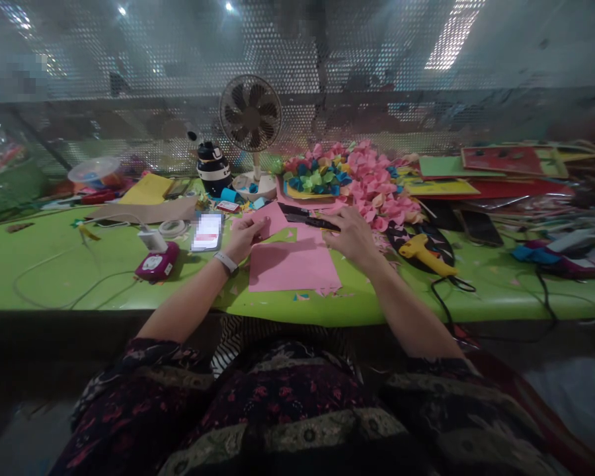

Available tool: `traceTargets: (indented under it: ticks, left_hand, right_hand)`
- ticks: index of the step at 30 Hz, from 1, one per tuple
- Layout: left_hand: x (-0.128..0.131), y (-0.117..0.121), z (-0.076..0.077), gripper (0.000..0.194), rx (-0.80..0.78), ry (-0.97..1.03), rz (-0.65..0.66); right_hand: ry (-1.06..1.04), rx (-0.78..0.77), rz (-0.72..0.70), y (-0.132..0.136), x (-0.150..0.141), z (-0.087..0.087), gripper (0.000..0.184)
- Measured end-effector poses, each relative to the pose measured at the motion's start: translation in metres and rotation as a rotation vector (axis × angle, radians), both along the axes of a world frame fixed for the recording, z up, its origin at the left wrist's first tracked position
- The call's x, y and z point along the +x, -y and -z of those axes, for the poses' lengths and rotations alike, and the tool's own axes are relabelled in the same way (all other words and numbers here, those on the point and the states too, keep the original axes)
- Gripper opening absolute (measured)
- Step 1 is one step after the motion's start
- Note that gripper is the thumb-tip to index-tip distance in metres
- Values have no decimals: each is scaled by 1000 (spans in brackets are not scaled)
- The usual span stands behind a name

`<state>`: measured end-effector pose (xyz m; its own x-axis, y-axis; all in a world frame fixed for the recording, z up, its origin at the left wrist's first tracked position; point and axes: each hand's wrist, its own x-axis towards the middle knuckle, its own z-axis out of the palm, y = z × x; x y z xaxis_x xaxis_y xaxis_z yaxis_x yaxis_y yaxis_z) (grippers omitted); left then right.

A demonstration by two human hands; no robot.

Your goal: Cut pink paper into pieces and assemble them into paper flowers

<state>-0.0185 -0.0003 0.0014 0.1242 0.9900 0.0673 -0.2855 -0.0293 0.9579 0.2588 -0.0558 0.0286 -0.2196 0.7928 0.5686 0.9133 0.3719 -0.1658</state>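
A pink paper sheet [292, 264] lies on the green table [54, 264] in front of me. My left hand [244, 237] pinches the upper left corner of the pink paper, fingers closed on it. My right hand [350, 235] rests on the table at the paper's upper right, fingers stretched toward black scissors [305, 217] and touching their handle end. A small green paper scrap [283, 235] lies between my hands.
A heap of pink and coloured paper flowers [357, 175] lies behind the scissors. A small fan [250, 122], a black bottle [213, 168], a phone [207, 231], a magenta device [156, 263] with cables and a yellow glue gun [426, 252] stand around. Coloured sheets [510, 162] are stacked at right.
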Motion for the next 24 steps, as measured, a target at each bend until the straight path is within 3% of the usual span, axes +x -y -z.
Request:
traceTargets:
  ticks: [24]
  left_hand:
    - [0, -2, 3, 51, 10, -5, -23]
  right_hand:
    - [-14, -10, 9, 3, -1, -3, 46]
